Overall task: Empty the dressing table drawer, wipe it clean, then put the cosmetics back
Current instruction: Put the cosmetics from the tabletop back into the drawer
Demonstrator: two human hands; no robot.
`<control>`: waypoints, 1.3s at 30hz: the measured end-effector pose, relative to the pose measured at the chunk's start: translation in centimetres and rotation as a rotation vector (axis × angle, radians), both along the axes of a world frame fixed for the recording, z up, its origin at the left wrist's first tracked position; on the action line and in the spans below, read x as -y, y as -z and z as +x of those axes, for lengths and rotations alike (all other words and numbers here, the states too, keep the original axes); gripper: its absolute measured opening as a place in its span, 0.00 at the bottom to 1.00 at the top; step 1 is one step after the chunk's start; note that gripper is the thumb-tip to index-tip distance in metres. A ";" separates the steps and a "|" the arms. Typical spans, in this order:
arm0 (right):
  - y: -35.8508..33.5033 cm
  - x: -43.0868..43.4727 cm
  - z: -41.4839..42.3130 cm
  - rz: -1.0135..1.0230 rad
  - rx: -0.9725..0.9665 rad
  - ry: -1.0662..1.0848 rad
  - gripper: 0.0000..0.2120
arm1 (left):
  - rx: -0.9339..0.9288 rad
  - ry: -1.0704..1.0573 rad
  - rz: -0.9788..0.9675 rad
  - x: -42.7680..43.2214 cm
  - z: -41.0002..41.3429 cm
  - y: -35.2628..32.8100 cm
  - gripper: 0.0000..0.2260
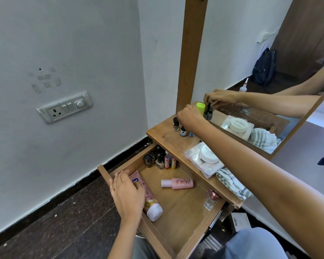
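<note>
The wooden drawer [178, 217] is pulled open below the dressing table top [168, 139]. In it lie a pink tube with a white cap [150, 200], a pink bottle [178, 183], a small glass bottle with a rose cap [211, 200] and several small bottles [158, 159] in the far corner. My left hand [126, 191] rests on the pink tube with its fingers spread. My right hand [190, 116] reaches to the back of the table top and pinches a small dark bottle [207, 111] beside a green-capped one [200, 107].
On the table top stand three small bottles [181, 128], a clear box with a white round jar [206, 159] and a striped cloth [232, 184]. The mirror [269, 71] leans behind. A wall with a switch plate [64, 107] is at the left.
</note>
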State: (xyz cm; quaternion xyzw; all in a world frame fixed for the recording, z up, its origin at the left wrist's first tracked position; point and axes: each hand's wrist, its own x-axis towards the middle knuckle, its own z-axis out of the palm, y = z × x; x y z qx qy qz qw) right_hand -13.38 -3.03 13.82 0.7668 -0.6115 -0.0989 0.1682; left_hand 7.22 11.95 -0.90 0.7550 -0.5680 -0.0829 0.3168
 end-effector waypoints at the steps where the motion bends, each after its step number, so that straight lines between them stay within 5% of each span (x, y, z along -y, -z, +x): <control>1: -0.1 0.0 0.0 -0.003 0.001 -0.005 0.12 | 0.001 -0.002 0.001 0.0 0.0 0.0 0.15; 5: -1.0 -1.3 0.3 -0.021 0.017 -0.016 0.11 | 0.012 -0.002 -0.005 -0.1 0.0 -0.1 0.15; 14: 0.6 -10.8 6.9 0.143 0.391 -0.016 0.02 | 0.007 -0.007 -0.003 -0.1 -0.1 -0.2 0.16; 22: 8.9 -11.9 7.0 0.124 0.472 0.129 0.18 | 0.016 -0.011 -0.018 -0.2 0.0 -0.3 0.16; 33: 12.9 -11.9 6.2 0.139 0.575 0.267 0.20 | 0.011 -0.011 -0.030 -0.1 0.0 -0.1 0.17; 39: 14.3 -11.8 6.1 0.136 0.939 0.444 0.15 | 0.011 -0.008 -0.029 0.0 -0.1 0.0 0.17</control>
